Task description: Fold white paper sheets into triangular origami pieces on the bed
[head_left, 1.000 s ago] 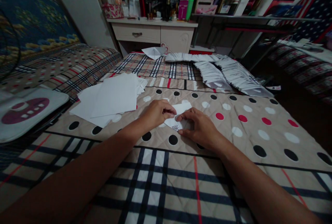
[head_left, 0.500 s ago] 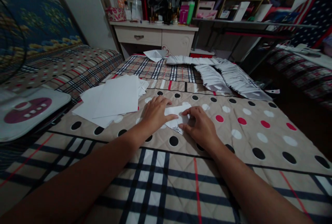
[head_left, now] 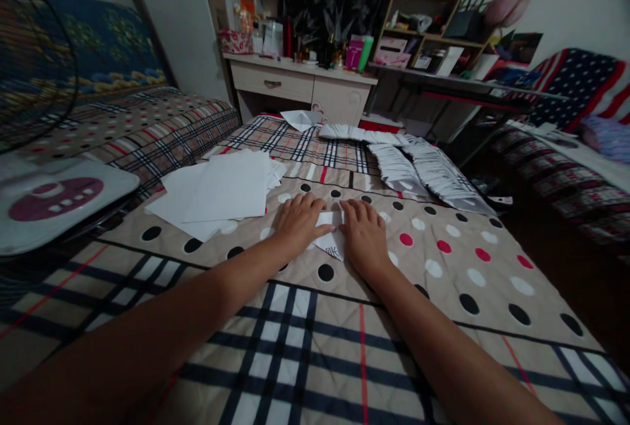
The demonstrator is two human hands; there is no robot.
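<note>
A folded piece of white paper (head_left: 329, 243) lies on the quilt between my hands, with black characters on its lower corner. My left hand (head_left: 299, 225) rests on the paper's left side, fingers stretched forward and the thumb apart, pressing on the sheet. Over the right side lies my right hand (head_left: 364, 235), palm down and flat, its thumb meeting the paper near the left thumb. Both hands are open, and they hide the paper's side edges. Left of them sits a stack of white paper sheets (head_left: 226, 185).
Rows of folded white papers (head_left: 436, 172) lie at the bed's far right, with a loose folded paper (head_left: 301, 121) at the far edge. A white-and-purple case (head_left: 118, 182) stands at left near a fan (head_left: 73, 84). A dresser (head_left: 273, 77) stands beyond the bed.
My right hand has gone from pinching the paper's right part to lying flat on it, and the paper's right side is now covered. The view has tilted and shifted slightly.
</note>
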